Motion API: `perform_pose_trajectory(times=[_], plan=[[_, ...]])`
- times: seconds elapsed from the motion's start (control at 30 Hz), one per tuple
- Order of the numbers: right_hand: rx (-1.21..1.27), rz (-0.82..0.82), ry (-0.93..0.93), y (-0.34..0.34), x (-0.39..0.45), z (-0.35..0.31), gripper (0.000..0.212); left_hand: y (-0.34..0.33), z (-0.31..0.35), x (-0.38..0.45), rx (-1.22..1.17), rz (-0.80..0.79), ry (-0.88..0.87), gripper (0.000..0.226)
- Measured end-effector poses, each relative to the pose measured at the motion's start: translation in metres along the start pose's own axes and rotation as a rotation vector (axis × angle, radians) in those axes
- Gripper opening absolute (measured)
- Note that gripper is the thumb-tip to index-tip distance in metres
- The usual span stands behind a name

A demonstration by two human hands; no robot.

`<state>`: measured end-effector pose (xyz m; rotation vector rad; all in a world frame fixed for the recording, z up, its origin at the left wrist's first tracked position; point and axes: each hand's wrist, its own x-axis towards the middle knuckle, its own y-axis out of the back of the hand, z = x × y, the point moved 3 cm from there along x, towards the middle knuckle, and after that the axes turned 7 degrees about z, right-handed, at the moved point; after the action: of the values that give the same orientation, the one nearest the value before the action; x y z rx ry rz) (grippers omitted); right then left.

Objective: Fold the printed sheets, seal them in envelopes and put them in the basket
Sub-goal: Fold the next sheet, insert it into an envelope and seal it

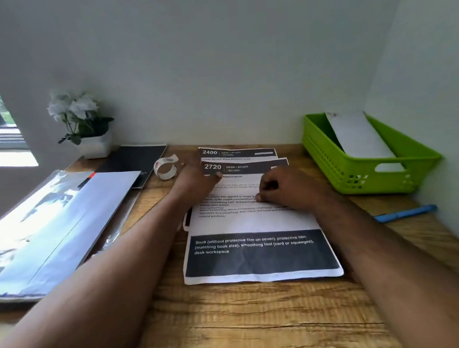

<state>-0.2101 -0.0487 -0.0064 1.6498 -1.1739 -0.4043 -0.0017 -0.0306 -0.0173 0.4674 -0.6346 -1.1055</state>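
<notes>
Top printed sheet (255,227) is pinned flat by both hands; long axis runs near-far. Left hand (195,176) holds the far-left corner, fingers hidden; right hand (285,188) fingers are curled, pressed mid-sheet.

Both hands — left hand (195,176), right hand (285,188) — on the top printed sheet (255,224), green basket (332,162) alongside.

Printed sheets (255,227) lie flat; envelope (358,134) leans in green basket (332,162).

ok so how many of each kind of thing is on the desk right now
printed sheets: 2 showing
envelopes in the green basket: 1
tape rolls: 1
blue pens: 1
potted flowers: 1
black notebooks: 1
total: 8, counting the basket
</notes>
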Motion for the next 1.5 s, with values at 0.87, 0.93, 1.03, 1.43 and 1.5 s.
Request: perform_pose_trajectory(times=[0.87,0.93,1.03,1.43,1.5], plan=[[-0.189,-0.177,0.037,0.0,-0.008,-0.007,0.043,0.024,0.027,-0.036,0.544,-0.529,-0.176,0.056],[-0.155,-0.207,0.015,0.001,-0.009,-0.004,0.042,0.022,0.033,-0.035,0.552,-0.425,-0.25,0.051],[-0.129,-0.249,-0.004,0.001,-0.009,-0.001,0.043,0.0,0.042,-0.041,0.457,-0.291,-0.365,0.044],[-0.16,-0.17,-0.022,-0.021,-0.011,-0.013,0.044,-0.038,0.031,-0.05,0.58,-0.467,-0.295,0.057],[-0.206,-0.175,-0.036,-0.025,-0.01,-0.013,0.047,-0.04,0.031,-0.05,0.591,-0.45,-0.287,0.057]])
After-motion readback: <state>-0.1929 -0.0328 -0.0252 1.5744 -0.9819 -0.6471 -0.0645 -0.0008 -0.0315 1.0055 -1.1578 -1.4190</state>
